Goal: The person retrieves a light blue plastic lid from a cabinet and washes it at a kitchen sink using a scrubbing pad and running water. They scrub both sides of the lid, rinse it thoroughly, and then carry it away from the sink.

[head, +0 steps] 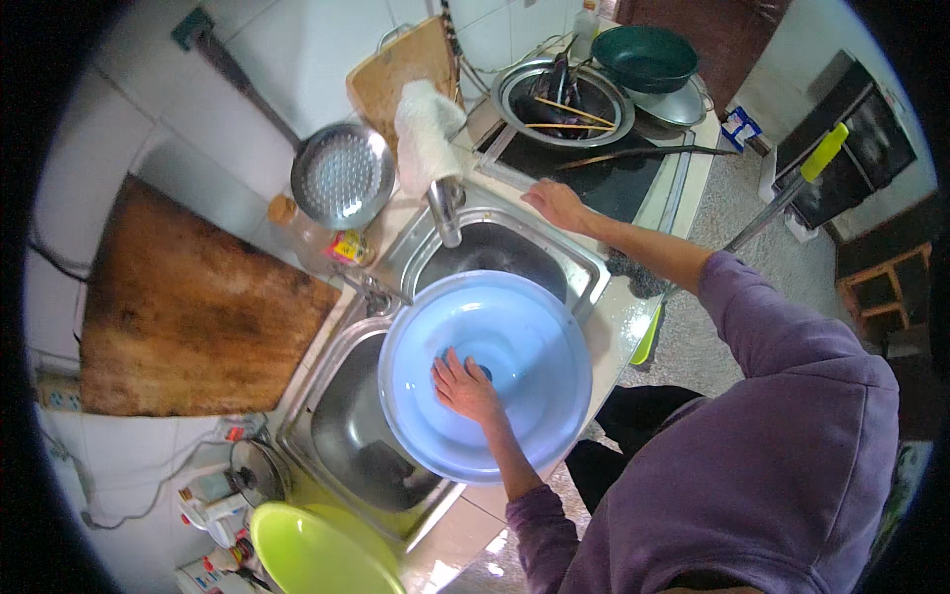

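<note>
My left hand (466, 387) reaches palm down into a light blue plastic basin (542, 416), fingers spread over its bottom. A small dark blue patch (486, 373) shows beside the fingers; what it is, I cannot tell. The basin sits across the near side of a double-bowl steel sink (349, 423). My right hand (558, 206) is at the strip between sink and cooktop (616, 178), with nothing visible in it. Close to that hand is the steel faucet (445, 215), with a white cloth (427, 134) behind it.
A steel bowl (512, 82) on the cooktop holds eggplants (560, 82) and chopsticks. Beside it stands a dark green pan (646, 56). A perforated ladle (343, 174) and a wooden board (193, 319) lean at the wall. A yellow-green basin (319, 549) stands left of the sink.
</note>
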A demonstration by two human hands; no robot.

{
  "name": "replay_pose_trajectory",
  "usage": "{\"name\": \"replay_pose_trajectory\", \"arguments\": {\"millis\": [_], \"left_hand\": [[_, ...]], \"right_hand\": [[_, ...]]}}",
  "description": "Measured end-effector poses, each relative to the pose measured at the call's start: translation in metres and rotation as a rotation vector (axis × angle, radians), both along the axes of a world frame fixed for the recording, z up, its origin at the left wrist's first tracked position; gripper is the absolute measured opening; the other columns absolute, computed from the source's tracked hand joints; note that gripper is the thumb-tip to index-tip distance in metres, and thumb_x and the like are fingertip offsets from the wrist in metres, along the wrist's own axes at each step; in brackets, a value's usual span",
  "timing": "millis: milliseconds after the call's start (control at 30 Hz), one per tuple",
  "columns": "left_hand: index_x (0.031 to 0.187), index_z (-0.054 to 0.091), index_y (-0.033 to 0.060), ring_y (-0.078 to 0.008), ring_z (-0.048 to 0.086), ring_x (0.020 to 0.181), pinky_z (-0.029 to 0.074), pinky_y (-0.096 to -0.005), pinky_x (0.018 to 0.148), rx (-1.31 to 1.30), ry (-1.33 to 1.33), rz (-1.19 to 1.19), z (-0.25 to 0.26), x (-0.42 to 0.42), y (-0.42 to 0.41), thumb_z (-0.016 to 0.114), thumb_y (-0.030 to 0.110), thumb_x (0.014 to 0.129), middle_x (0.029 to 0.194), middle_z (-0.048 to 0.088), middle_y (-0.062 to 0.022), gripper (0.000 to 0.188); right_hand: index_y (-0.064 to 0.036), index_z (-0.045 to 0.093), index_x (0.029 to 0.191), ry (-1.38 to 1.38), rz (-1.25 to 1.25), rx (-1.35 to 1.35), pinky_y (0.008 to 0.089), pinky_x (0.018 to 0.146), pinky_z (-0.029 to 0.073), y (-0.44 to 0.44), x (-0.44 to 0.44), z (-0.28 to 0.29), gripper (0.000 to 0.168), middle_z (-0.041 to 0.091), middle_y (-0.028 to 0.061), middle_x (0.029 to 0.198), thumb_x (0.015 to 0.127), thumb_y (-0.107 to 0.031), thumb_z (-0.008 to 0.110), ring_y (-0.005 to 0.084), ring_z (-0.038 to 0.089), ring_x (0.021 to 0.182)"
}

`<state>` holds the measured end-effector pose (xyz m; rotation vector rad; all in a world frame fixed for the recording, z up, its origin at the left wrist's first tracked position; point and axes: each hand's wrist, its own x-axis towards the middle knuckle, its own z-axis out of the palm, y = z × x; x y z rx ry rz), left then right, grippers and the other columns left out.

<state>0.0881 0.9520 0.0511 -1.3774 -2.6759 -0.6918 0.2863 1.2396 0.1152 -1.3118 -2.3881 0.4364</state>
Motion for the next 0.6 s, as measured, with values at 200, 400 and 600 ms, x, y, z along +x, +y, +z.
{"name": "replay_pose_trajectory", "arguments": {"millis": [200, 400, 600], "left_hand": [[0.115, 0.051, 0.0156, -0.0312, 0.045, 0.111, 0.034, -0.0438, 0.089, -0.041, 0.092, -0.044, 0.005, 0.018, 0.015, 0.049, 0.029, 0.084, 0.12, 0.05, -0.0134, 0.034], [0.115, 0.051, 0.0144, -0.0315, 0.044, 0.113, 0.034, -0.0447, 0.091, -0.066, 0.013, -0.073, 0.008, 0.025, 0.026, 0.048, 0.026, 0.084, 0.12, 0.05, -0.0131, 0.033], [0.118, 0.048, 0.0147, -0.0318, 0.042, 0.115, 0.032, -0.0453, 0.094, -0.046, -0.021, -0.063, 0.009, 0.026, 0.025, 0.048, 0.025, 0.085, 0.123, 0.047, -0.0136, 0.034]], "right_hand": [[-0.002, 0.062, 0.087, 0.278, -0.079, 0.042, 0.0447, 0.071, 0.044, 0.064, -0.051, 0.057, 0.039, 0.06, 0.0218, 0.083, 0.085, -0.036, 0.043, 0.0383, 0.057, 0.08], [-0.01, 0.059, 0.108, 0.398, -0.129, -0.008, 0.0414, 0.083, 0.042, 0.108, -0.092, 0.066, 0.036, 0.057, 0.0198, 0.097, 0.085, -0.035, 0.046, 0.0351, 0.054, 0.093], [-0.014, 0.059, 0.102, -0.061, 0.067, 0.267, 0.0439, 0.082, 0.042, 0.125, -0.113, 0.052, 0.027, 0.052, 0.0134, 0.105, 0.08, -0.025, 0.051, 0.0333, 0.048, 0.1]]}}
